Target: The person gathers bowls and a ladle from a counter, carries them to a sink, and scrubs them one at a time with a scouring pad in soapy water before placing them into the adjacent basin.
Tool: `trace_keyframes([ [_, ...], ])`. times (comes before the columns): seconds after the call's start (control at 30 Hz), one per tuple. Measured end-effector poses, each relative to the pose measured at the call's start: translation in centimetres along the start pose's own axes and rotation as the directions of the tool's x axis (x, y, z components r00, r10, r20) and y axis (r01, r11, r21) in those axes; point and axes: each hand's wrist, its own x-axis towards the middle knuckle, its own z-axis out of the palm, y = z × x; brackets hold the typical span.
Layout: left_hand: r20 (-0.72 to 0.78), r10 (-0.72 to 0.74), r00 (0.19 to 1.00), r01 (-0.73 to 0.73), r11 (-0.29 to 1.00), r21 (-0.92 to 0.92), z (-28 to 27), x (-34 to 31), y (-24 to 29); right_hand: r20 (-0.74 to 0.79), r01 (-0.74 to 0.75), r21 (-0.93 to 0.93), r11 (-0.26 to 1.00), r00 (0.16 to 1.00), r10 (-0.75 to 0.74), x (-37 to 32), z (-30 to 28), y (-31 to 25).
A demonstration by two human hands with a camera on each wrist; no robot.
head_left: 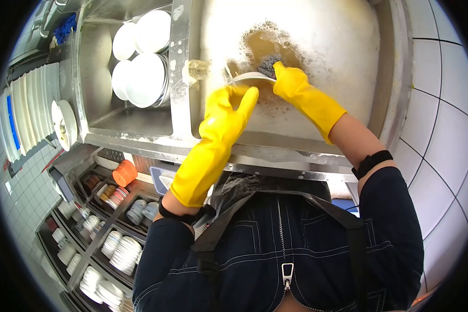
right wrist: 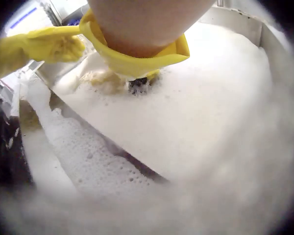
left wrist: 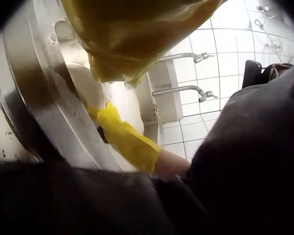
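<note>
Yellow-gloved left hand (head_left: 228, 117): centre of the head view, thumb standing apart from bent fingers, just beside the dish's near edge; whether it grips the rim I cannot tell.
Yellow-gloved right hand (head_left: 300, 92): right of centre, fingers closed round the scrubber, also close to the dish.
Dark grey, rough-textured scrubber (head_left: 268, 66): upper centre of the head view, at the right fingertips, just above the dish's rim.
White curved dish (head_left: 252, 76): upper centre, between the gloves, tilted so that mostly its rim shows.
Metal-edged wash basin (head_left: 392, 67): upper right, filled with whitish, sudsy water (head_left: 317, 36) that turns brown around the scrubber.
Stacked white round plates (head_left: 145, 80): upper left, in a neighbouring stainless-steel compartment (head_left: 132, 124).
Stacked orange bowls (head_left: 125, 173): left, below that compartment, beside dark racks of pale crockery (head_left: 125, 255) reaching the lower left.
Silver metal taps (left wrist: 183, 90): upper right of the left wrist view, before white wall tiles (left wrist: 225, 41).
Dark blue garment with pale stitching (head_left: 244, 249): lower centre of the head view.
</note>
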Motion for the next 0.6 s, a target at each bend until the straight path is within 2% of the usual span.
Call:
trace_keyframes([
  [0.03,0.211,-0.174,0.962,0.230,0.932,-0.279,0.9,0.2,-1.7,-0.016,-0.006,-0.023,1.000,1.000,0.006,-0.3,0.2,0.0],
  [0.07,0.209,-0.174,0.962,0.230,0.932,-0.280,1.6,0.3,-2.0,-0.033,-0.012,-0.046,0.999,0.999,0.011,-0.6,0.4,-0.1],
  [0.1,0.277,-0.216,0.936,0.341,0.742,-0.577,2.4,0.6,-1.8,-0.032,-0.008,-0.047,0.999,0.999,0.007,-1.0,0.6,-0.3],
  [0.13,0.354,-0.226,0.908,0.419,0.449,-0.789,3.5,1.3,-1.9,-0.067,0.011,-0.064,0.998,0.998,-0.015,-1.4,0.9,-0.6],
  [0.17,-0.095,0.286,0.953,-0.281,0.726,-0.628,8.3,5.7,-9.4,-0.102,0.030,-0.082,0.996,0.994,-0.038,-1.9,1.2,-0.9],
  [0.2,-0.101,0.286,0.953,-0.284,0.724,-0.629,8.1,5.7,-8.5,-0.102,0.035,-0.086,0.996,0.994,-0.043,-2.4,1.4,-1.2],
  [0.23,-0.103,0.284,0.953,-0.299,0.936,-0.184,7.5,5.5,-6.8,-0.147,0.076,-0.088,0.993,0.985,-0.088,-3.0,1.7,-1.6],
  [0.27,-0.108,0.281,0.954,-0.237,0.923,0.304,7.0,5.6,-5.6,-0.193,0.117,-0.094,0.989,0.972,-0.133,-3.4,1.8,-1.8],
  [0.3,-0.117,0.280,0.953,-0.236,0.925,0.298,7.3,6.4,-5.8,-0.180,0.157,-0.102,0.982,0.968,-0.173,-3.5,1.9,-1.9],
  [0.33,-0.052,0.158,0.986,-0.142,0.962,0.234,7.6,7.4,-6.4,-0.176,0.162,-0.111,0.981,0.968,-0.180,-3.8,1.4,-2.0],
  [0.37,0.023,0.036,0.999,-0.039,0.984,0.174,8.0,8.0,-7.2,-0.078,0.221,-0.076,0.972,0.971,-0.226,-4.0,0.8,-2.0],
  [0.4,0.015,0.033,0.999,-0.035,0.986,0.164,7.7,7.4,-6.6,0.020,0.274,-0.037,0.961,0.962,-0.273,-4.3,-0.2,-2.1],
  [0.43,0.037,0.117,0.992,-0.123,0.935,0.334,7.0,6.1,-5.5,0.167,0.232,0.085,0.969,0.955,-0.244,-4.3,-1.8,-2.2],
  [0.47,0.074,0.192,0.979,-0.203,0.846,0.493,6.5,5.3,-5.0,0.174,0.236,0.078,0.969,0.953,-0.246,-4.4,-1.9,-1.7],
  [0.5,0.155,0.303,0.940,-0.338,0.779,0.528,6.4,5.6,-6.6,0.074,0.243,0.131,0.961,0.964,-0.254,-4.4,-2.0,-1.0],
  [0.53,0.151,0.302,0.941,-0.335,0.782,0.525,7.1,6.3,-6.6,-0.029,0.255,0.183,0.949,0.967,-0.254,-4.4,-2.1,-0.2],
  [0.57,0.077,-0.085,0.993,0.071,0.983,0.168,8.0,7.4,-6.4,-0.056,0.335,0.139,0.932,0.942,-0.331,-3.9,-2.1,0.4],
  [0.6,0.161,-0.455,0.876,0.481,0.850,-0.214,8.4,8.0,-6.3,-0.051,0.336,0.137,0.932,0.942,-0.332,-3.5,-1.1,0.9],
])
